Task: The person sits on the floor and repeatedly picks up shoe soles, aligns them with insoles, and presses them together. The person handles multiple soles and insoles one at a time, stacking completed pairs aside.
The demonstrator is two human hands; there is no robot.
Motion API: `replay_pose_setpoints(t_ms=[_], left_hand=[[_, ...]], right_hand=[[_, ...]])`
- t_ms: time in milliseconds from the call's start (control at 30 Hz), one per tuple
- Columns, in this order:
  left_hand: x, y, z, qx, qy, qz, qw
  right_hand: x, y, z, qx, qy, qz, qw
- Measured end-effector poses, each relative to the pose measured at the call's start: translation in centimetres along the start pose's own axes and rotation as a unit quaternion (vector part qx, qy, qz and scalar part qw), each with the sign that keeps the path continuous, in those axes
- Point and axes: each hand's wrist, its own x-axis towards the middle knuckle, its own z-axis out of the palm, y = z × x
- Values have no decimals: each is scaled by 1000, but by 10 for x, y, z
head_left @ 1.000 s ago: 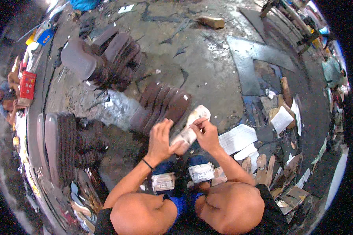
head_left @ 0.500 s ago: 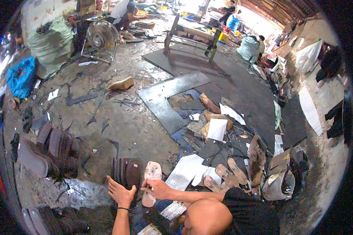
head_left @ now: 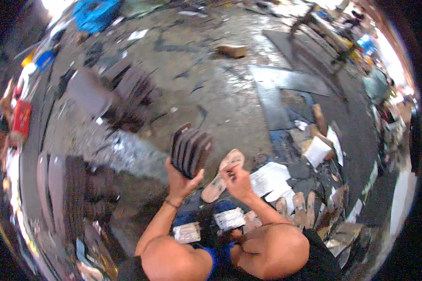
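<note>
My left hand (head_left: 179, 185) is closed around the lower end of a stack of dark brown shoe soles (head_left: 190, 151), which tilts above the floor in front of me. The thumb presses along its near side. To the right, my right hand (head_left: 239, 181) has its fingers curled together; whatever small thing they may pinch is blurred. Partly behind that hand a pale foot-shaped piece (head_left: 214, 188), spotted with dark marks, slants beside the sole stack. Two worn whitish pads (head_left: 229, 218) show between my knees and the soles.
More brown soles lie in piles (head_left: 89, 93) at the left, with another row (head_left: 56, 187) nearer me. White papers (head_left: 271, 180) and several pale foot-shaped pieces (head_left: 300, 210) are on the right. Farther off are a black L-shaped sheet (head_left: 267, 98) and a wooden shoe last (head_left: 232, 50).
My view has swung left and downward. My left hand, earlier beside the soles with fingers spread, now grips the stack and tilts it. My right hand stays by the pale piece, fingers curled.
</note>
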Motion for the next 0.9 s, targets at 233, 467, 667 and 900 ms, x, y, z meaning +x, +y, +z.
replay_pose_setpoints(t_ms=[233,467,667,900], left_hand=[[-18,17,-39,250,-25,-31,967],[-46,-20,-53,377,-99,-136,911],[-53,-48,-41,98,41,-80,991],[-55,-2,-74,354,-55,-125,925]], right_hand=[[11,-13,3,-11,-6,-58,998],[10,-3,6,35,-19,-20,999],[12,-8,8,38,-35,3,999],[18,-14,-10,10,-22,-14,1000]])
